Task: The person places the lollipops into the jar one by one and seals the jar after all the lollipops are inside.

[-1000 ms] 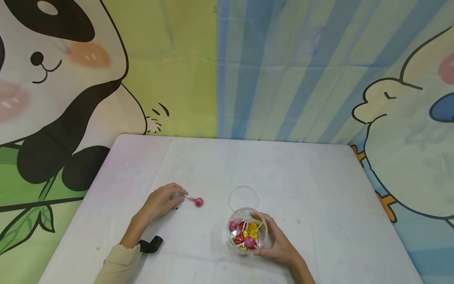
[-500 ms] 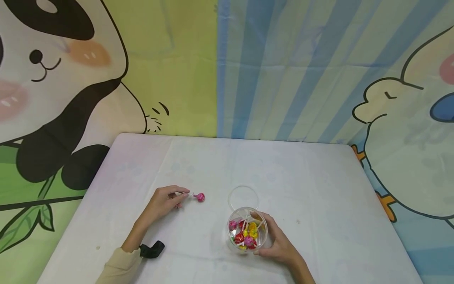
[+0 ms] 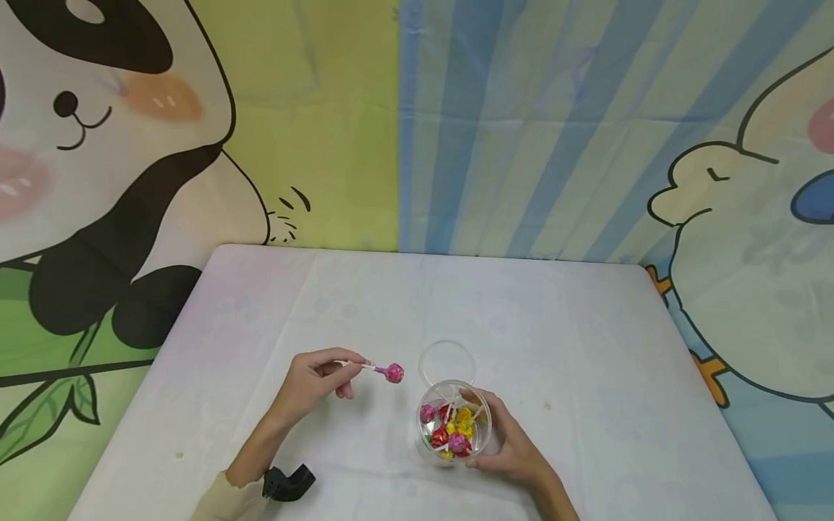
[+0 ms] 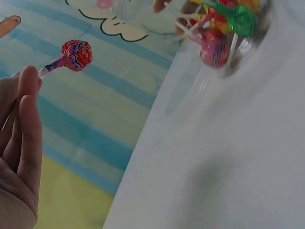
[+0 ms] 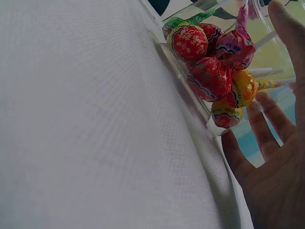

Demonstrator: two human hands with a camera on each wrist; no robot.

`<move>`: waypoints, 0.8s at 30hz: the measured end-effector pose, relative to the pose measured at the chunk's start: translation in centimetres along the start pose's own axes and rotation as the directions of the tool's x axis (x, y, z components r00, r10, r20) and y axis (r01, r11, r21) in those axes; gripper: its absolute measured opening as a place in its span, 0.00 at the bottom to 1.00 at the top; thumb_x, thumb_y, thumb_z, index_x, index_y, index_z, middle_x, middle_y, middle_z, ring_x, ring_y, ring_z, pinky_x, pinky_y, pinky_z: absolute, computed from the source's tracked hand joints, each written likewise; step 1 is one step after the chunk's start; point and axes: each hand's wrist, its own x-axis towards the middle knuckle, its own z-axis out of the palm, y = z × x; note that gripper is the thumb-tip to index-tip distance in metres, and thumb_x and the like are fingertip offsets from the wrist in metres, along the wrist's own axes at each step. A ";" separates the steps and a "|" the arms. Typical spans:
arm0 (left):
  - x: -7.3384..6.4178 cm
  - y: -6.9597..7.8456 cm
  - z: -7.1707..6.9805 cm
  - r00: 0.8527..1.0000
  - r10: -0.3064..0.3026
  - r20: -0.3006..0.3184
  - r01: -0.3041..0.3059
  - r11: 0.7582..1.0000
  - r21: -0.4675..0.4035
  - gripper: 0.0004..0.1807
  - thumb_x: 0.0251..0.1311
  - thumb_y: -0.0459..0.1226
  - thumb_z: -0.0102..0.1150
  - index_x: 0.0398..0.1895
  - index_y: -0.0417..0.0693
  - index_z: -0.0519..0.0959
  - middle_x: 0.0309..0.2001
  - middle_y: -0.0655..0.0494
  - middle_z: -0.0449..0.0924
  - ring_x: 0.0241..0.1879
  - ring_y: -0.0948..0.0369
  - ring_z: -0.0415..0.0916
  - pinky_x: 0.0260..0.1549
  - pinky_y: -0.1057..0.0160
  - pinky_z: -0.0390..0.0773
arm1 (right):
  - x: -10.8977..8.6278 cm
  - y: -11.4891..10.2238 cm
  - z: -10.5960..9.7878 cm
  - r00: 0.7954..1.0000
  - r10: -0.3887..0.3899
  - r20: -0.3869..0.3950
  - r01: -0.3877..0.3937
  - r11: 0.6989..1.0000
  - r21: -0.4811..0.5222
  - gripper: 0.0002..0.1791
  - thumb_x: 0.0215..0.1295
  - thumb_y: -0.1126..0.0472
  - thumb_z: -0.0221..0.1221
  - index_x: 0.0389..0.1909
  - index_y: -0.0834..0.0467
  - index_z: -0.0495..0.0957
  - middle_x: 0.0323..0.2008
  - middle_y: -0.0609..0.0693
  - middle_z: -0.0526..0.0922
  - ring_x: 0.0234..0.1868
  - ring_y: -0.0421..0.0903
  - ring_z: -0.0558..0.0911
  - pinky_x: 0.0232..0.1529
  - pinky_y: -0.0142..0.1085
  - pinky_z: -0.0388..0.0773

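My left hand (image 3: 319, 380) pinches a lollipop (image 3: 394, 373) by its stick, its pink-and-red wrapped head pointing right toward the jar. In the left wrist view the same lollipop (image 4: 77, 55) stands out past the fingertips, above the table. A clear round jar (image 3: 423, 441) sits on the table with its top uncovered. Inside it lie several wrapped lollipops (image 5: 209, 78), red, yellow, pink and green, with white sticks. My right hand (image 3: 508, 445) grips the jar from its right side, fingers and thumb spread around the wall.
A thin clear ring-shaped lid (image 3: 447, 341) lies flat just behind the jar. A white cloth covers the table (image 3: 586, 347). Cartoon-printed curtains (image 3: 521, 130) rise along the back and sides. A black wrist mount (image 3: 289, 483) sticks out from the left sleeve.
The left hand has lifted the lollipop off the table and carried it right, closer to the jar. The right hand and jar have stayed in place.
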 end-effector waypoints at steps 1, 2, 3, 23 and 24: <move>-0.1 0.3 0.4 1.000 0.010 0.007 -0.010 1.000 -0.022 0.07 0.62 0.30 0.60 0.41 0.39 0.83 0.21 0.53 0.84 0.17 0.62 0.78 0.20 0.64 0.78 | 0.0 0.0 0.0 1.000 -0.002 0.000 0.002 1.000 0.001 0.53 0.40 0.67 0.75 0.68 0.68 0.56 0.67 0.68 0.66 0.72 0.43 0.63 0.70 0.21 0.49; -0.2 0.6 0.8 1.000 0.026 0.014 -0.025 0.999 -0.043 0.07 0.62 0.29 0.60 0.41 0.38 0.83 0.23 0.53 0.85 0.17 0.63 0.78 0.19 0.65 0.78 | 0.0 0.0 0.0 1.000 -0.001 0.001 0.001 1.000 0.001 0.53 0.41 0.67 0.75 0.68 0.68 0.56 0.67 0.68 0.66 0.72 0.43 0.63 0.70 0.21 0.49; -0.3 0.8 1.1 0.999 0.038 0.021 -0.036 0.997 -0.063 0.06 0.61 0.28 0.59 0.40 0.37 0.83 0.26 0.53 0.86 0.17 0.65 0.78 0.18 0.65 0.78 | 0.0 0.0 0.0 1.000 -0.004 0.001 0.004 1.000 0.001 0.53 0.41 0.66 0.75 0.68 0.68 0.56 0.67 0.68 0.66 0.72 0.43 0.63 0.70 0.21 0.49; 0.3 4.1 7.6 0.941 0.233 0.246 -0.150 0.937 -0.315 0.06 0.61 0.22 0.55 0.38 0.32 0.81 0.30 0.29 0.82 0.05 0.55 0.67 0.05 0.69 0.65 | 0.0 0.0 0.0 1.000 -0.008 -0.002 0.008 1.000 0.009 0.53 0.40 0.69 0.74 0.68 0.68 0.56 0.66 0.67 0.67 0.72 0.41 0.63 0.71 0.21 0.49; 0.4 4.0 8.1 0.944 0.215 0.251 -0.132 0.941 -0.310 0.06 0.62 0.24 0.56 0.39 0.33 0.81 0.31 0.30 0.82 0.04 0.56 0.65 0.04 0.68 0.65 | 0.0 0.0 0.1 1.000 -0.019 -0.001 0.019 1.000 0.006 0.53 0.40 0.68 0.74 0.68 0.69 0.56 0.66 0.67 0.67 0.72 0.41 0.64 0.71 0.22 0.49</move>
